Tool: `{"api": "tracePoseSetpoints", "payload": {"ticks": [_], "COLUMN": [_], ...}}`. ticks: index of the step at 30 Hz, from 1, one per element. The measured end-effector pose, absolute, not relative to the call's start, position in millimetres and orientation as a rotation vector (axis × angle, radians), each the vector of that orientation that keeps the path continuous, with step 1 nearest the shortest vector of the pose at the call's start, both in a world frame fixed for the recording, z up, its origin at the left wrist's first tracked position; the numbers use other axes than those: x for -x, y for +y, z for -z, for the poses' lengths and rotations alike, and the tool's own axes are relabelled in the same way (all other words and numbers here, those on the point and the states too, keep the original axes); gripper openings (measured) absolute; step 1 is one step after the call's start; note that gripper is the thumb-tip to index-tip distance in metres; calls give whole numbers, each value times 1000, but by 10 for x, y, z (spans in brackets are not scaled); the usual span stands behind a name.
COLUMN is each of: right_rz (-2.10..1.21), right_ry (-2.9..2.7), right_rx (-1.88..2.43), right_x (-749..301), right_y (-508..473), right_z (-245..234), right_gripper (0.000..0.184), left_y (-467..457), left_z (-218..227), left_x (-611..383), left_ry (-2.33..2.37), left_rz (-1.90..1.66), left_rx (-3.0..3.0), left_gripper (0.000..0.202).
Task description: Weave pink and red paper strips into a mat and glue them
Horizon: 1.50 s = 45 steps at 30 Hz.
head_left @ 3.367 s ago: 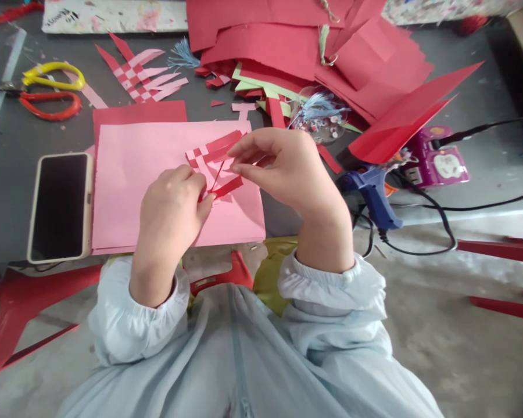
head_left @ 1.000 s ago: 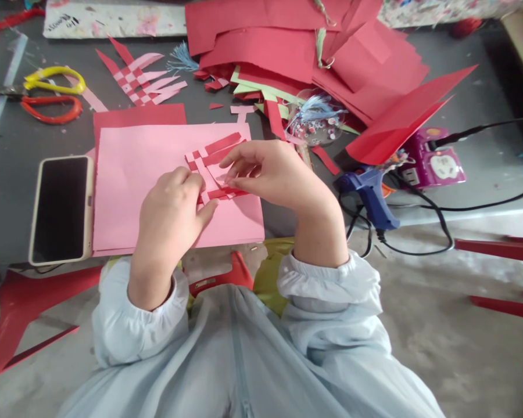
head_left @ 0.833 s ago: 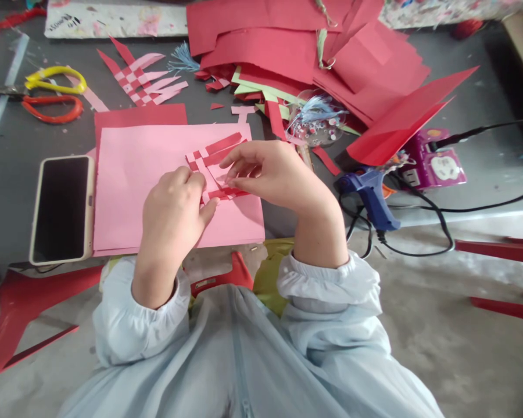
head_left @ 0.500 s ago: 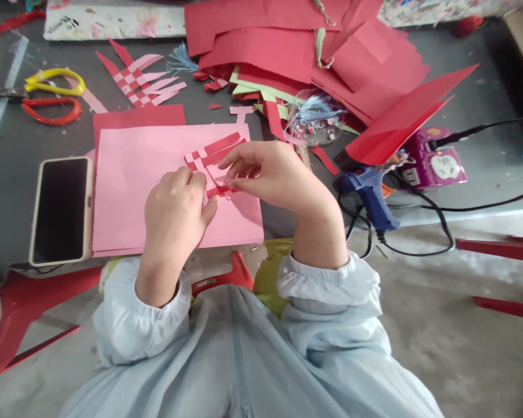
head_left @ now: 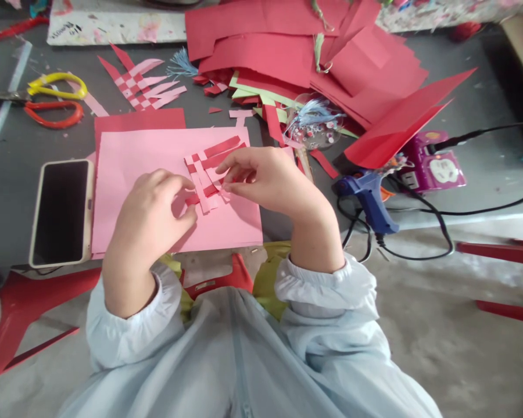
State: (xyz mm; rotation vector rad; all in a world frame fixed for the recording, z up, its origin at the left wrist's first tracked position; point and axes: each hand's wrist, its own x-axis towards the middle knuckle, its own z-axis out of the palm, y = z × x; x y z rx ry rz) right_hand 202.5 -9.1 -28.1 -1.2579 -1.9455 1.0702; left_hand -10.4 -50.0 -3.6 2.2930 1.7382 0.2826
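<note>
A small weave of red and pink paper strips lies tilted on a large pink sheet. My left hand is beside its left edge, thumb and fingers apart, with a red strip end showing in the gap. On the other side, my right hand pinches at a pink strip in the weave between thumb and fingers. Part of the weave is hidden under the right fingers. A red sheet sticks out from beneath the pink one.
A phone and scissors are on the left. Behind are another woven piece, a blue tassel and piled red paper. A blue glue gun, its cord and a purple power box stand right.
My left hand has moved left off the weave and its fingers have spread, uncovering a long pink strip. My right hand stays nearly in place.
</note>
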Motion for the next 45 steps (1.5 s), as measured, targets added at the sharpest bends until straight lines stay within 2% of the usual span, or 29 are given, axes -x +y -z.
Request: {"api": "tracePoseSetpoints", "payload": {"ticks": [11,15,20,30,36,45], "right_rz": [-1062,-1042,-1045,-1040,-1047,-1052], "right_ry": [-1951,-1949,-1956,-1968,-1951,-1942], "right_rx": [1259,1268,1253,1243,1243,1268], "right_x": [-2008,-2016,-2016,-2018,-2019,-2019], "right_y": [-94,-100,-105,-100,-95,-92], "right_z": [265,264,259,260,257,263], "right_gripper": [21,23,23,23,27,24], "left_y": [-475,-478,-478,-487,-474,-454], "left_z": [94,92,125,104,78,85], "left_x": [124,127,89,70,23,34], "left_ry": [1794,1699,1538,1560,1675,1748], "left_rz": [-246,-316,-371,-365,-310,-240], "left_rx": [-2293,-2312,-2350,-2338,-2281,-2274], "left_gripper": [17,23,41,24,31,25]}}
